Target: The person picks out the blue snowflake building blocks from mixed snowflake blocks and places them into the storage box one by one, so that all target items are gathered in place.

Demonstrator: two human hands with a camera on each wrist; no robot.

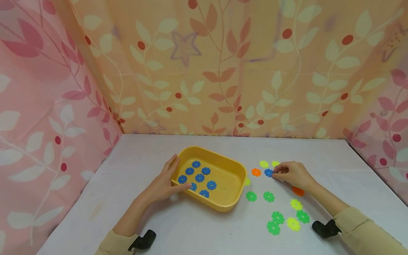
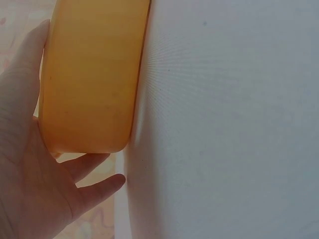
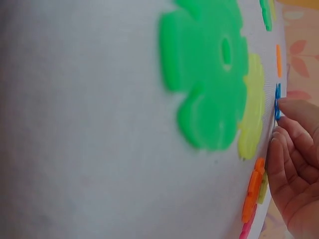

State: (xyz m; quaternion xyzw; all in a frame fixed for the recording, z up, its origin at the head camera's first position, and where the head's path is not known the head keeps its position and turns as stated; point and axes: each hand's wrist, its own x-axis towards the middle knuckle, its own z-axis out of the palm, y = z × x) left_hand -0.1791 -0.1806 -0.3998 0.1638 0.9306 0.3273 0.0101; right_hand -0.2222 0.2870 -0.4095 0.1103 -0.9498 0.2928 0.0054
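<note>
My left hand [image 1: 163, 184] holds the yellow plastic tub [image 1: 225, 177] at its left end, with the thumb over the near rim and the other fingers against the outside. In the left wrist view those fingers spread around the tub's corner. Several blue notched plastic discs [image 1: 199, 178], shaped like snowflakes, lie inside the tub. Right of it, my right hand [image 1: 294, 174] pinches the edge of another blue disc [image 1: 268, 173] with thumb and index finger, down at the table. The right wrist view shows that blue disc [image 3: 278, 101] edge-on at the thumb tip.
Around the right hand lie an orange disc [image 1: 256, 172], yellow discs [image 1: 264, 164] and another orange disc [image 1: 298, 191] partly under the wrist. Several green discs [image 1: 269, 197] are spread nearer on the white tabletop [image 1: 204, 233]. A patterned curtain [image 1: 220, 88] stands behind.
</note>
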